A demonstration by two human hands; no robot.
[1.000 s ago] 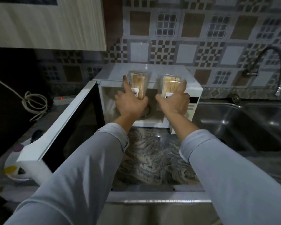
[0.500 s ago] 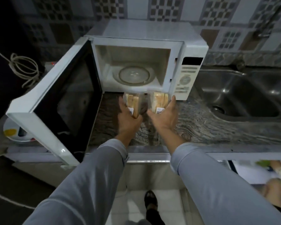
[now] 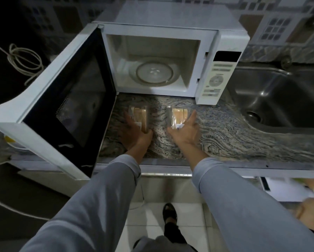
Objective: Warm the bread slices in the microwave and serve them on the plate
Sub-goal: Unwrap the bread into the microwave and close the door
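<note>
Standing open, door swung left, microwave turntable bare. Gripping one wrapped bread pack with left hand, another with right hand, both near the counter front edge. Remaining: unwrapping, warming, plating.

The plate is mostly hidden behind the open microwave door. Both bread packets are motion-blurred; label text is unreadable. The sink is cut off by the right edge.
</note>
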